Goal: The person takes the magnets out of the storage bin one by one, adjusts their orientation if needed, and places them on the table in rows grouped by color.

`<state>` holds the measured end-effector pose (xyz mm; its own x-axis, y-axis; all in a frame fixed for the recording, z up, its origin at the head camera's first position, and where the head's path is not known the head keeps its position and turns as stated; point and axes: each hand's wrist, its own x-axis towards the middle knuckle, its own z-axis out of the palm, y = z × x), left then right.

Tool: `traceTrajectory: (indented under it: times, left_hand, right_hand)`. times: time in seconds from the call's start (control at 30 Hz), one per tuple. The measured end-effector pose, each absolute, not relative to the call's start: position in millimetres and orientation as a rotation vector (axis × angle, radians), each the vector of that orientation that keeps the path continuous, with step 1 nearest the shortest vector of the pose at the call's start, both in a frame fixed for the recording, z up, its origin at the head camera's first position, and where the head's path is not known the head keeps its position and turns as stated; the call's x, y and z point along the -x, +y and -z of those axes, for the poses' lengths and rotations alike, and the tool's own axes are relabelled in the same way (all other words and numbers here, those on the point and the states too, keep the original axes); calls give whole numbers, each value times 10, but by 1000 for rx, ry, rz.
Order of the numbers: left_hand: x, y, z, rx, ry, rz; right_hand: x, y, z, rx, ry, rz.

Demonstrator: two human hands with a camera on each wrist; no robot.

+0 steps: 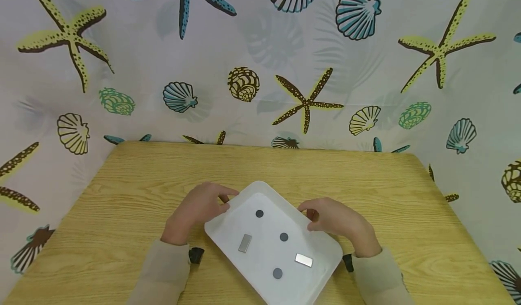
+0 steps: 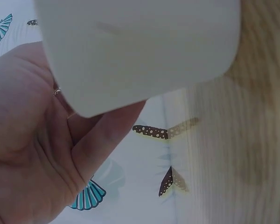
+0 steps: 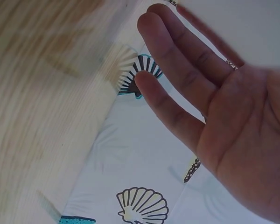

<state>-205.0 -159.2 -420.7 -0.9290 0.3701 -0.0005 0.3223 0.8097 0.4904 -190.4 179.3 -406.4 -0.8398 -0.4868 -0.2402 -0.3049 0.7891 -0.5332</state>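
Between both hands point(image 1: 200, 205) point(image 1: 335, 217), a smooth, round-cornered white tray with grey discs point(image 1: 283, 237).

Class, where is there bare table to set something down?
Bare table lies between the white tray and patterned cloth, and outside each sleeve. Crowded: the tray, bearing discs and bars, with left hand and right hand at its edges.

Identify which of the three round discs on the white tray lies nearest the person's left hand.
The far disc, nearest the far corner of the tray; the middle disc and near disc both lie farther from the left hand.
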Motion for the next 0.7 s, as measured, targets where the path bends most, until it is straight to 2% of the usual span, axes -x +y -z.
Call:
traceTrajectory:
  times: [0.7]
  left_hand:
    - [2066, -1598, 4205, -389, 2909, -741]
  right_hand:
    - [2007, 1913, 4128, 496, 2760, 629]
